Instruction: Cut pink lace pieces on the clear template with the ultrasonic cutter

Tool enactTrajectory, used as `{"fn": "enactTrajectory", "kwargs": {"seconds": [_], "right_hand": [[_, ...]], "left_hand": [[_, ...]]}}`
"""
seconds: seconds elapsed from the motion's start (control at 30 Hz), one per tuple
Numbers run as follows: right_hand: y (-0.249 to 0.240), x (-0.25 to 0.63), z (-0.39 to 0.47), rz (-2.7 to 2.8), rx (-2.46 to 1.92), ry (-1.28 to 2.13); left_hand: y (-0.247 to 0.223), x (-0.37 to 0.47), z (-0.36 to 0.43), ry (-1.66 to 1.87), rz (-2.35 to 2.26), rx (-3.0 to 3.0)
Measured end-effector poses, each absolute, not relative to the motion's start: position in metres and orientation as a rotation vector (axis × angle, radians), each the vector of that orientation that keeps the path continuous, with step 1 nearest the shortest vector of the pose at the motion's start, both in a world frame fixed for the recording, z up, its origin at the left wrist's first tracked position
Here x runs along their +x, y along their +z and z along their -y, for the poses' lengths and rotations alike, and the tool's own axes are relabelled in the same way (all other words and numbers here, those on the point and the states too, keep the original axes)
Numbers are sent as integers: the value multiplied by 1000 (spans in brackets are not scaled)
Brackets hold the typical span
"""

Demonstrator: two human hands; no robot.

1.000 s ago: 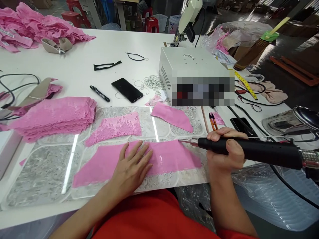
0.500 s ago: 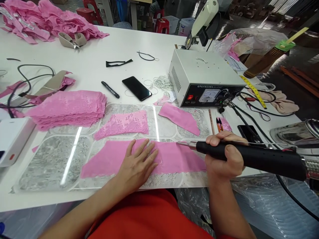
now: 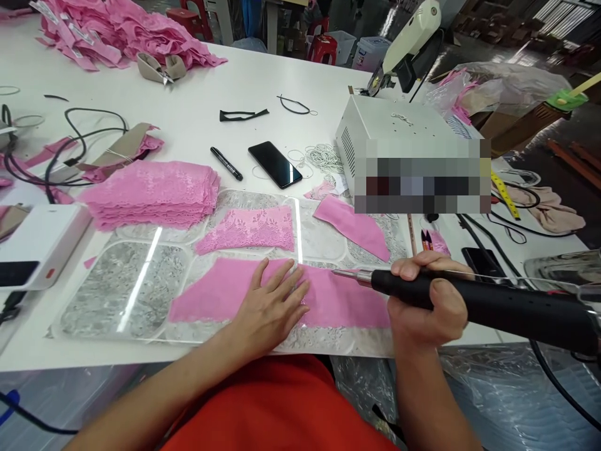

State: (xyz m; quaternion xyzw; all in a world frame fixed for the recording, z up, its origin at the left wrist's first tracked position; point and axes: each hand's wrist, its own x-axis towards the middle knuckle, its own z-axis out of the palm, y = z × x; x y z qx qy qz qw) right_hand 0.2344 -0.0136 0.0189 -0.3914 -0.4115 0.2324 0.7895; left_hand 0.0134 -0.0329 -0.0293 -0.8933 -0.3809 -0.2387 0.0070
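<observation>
Flat on the grey patterned mat (image 3: 126, 288) lies a long pink fabric piece (image 3: 211, 291). My left hand (image 3: 272, 307) rests palm down on its middle, fingers spread. In my right hand (image 3: 432, 300) is a thick black handheld tool (image 3: 507, 307), its thin metal tip touching or just above the upper edge of the fabric, right of my left hand. Behind lie a pink lace piece (image 3: 251, 230) and a smaller plain pink piece (image 3: 354, 227). A folded stack of pink lace (image 3: 154, 194) sits at the mat's back left.
A grey control box (image 3: 389, 125), partly blurred, stands at the back right. A phone (image 3: 275, 164) and a black marker (image 3: 226, 164) lie behind the mat. At the left are a white device (image 3: 47, 244) and cables. Pink fabric (image 3: 136, 31) is heaped at the back left.
The view has shifted, so the table items appear farther right. My left hand still lies on the fabric, and my right hand still grips the tool with its tip near the fabric's upper edge.
</observation>
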Motion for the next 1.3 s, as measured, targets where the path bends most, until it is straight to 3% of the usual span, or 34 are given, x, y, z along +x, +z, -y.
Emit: {"fn": "enactTrajectory", "kwargs": {"seconds": [1.3], "right_hand": [[12, 194, 18, 1048, -775, 752]], "left_hand": [[-28, -21, 66, -761, 1108, -2986]]}}
